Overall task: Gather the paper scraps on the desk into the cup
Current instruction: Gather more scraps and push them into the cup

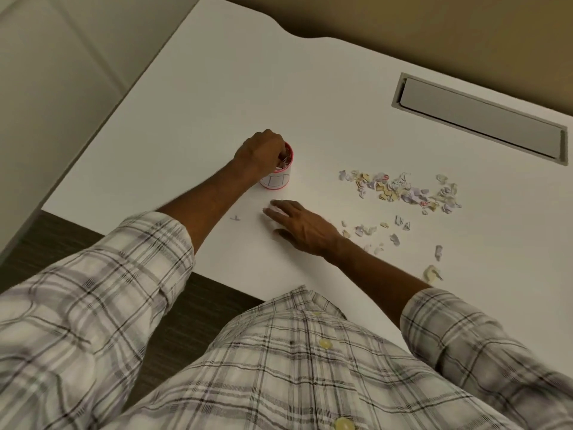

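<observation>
**A:** Where is the paper, counted from the hands?

**B:** The main heap of crumpled cream, lilac and white paper scraps (pixel 400 189) lies on the white desk (pixel 217 88), off to the person's right. It runs as a long band from left to right. A looser scatter of scraps (pixel 372 231) sits nearer, just beside the right wrist. One tiny stray scrap (pixel 235 218) lies apart, near the left forearm.

**A:** And the cup?

**B:** The small white paper cup with a pink rim (pixel 279 178) stands upright left of everything, already holding some scraps. The left hand (pixel 259 153) is over it with its fingers (pixel 280 148) curled down into the mouth. Their tips are hidden, so I cannot tell if they hold anything.

**A:** The other hand?

**B:** The right hand (pixel 302 226) lies flat on the desk between cup and heap, fingers straight and spread, gripping nothing.

**A:** So which one fetches next?

**B:** The right, I'd judge. It is much nearer, and the scraps lie behind its wrist, away from its fingertips. It would have to swing right before carrying anything leftward to the cup.
</observation>
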Tool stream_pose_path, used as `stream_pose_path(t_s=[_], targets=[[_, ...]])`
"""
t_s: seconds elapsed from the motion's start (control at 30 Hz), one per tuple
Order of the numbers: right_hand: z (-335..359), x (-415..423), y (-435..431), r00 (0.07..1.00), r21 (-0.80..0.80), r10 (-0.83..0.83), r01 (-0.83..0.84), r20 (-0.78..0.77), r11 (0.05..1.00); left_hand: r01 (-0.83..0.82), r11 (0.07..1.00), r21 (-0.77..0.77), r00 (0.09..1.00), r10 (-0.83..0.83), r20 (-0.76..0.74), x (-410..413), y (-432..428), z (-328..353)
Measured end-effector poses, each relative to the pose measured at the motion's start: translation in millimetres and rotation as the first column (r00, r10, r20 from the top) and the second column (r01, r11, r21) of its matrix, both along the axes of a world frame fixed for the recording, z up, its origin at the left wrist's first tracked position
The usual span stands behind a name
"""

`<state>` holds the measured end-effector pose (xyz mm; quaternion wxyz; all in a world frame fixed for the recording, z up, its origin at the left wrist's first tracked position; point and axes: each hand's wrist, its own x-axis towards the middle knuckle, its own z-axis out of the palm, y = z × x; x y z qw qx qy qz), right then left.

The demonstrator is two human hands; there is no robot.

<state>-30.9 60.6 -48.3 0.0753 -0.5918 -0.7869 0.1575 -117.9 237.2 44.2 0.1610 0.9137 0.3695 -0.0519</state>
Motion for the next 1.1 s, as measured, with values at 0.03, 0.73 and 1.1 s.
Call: stream_pose_path(t_s=[0.03,0.73,1.1], targets=[[-0.5,-5.8,3.6,1.0,-0.005,0.031,-0.031,0.0,1.0,-0.01,1.0,-0.004,1.0,0.01,-0.008,1.1,-0.4,-0.6],[-16.5,36.7,-63.6,0.994,0.214,0.068,-0.084,0.08,0.973,0.041,0.998,0.048,0.998,-0.043,0.039,-1.7,-5.0,-5.8],[-8.1,104.7,-116.2,0.95,0.137,-0.296,0.281,0.096,0.95,0.043,0.996,0.072,0.996,-0.048,0.074,-1.1,5.2,7.2]])
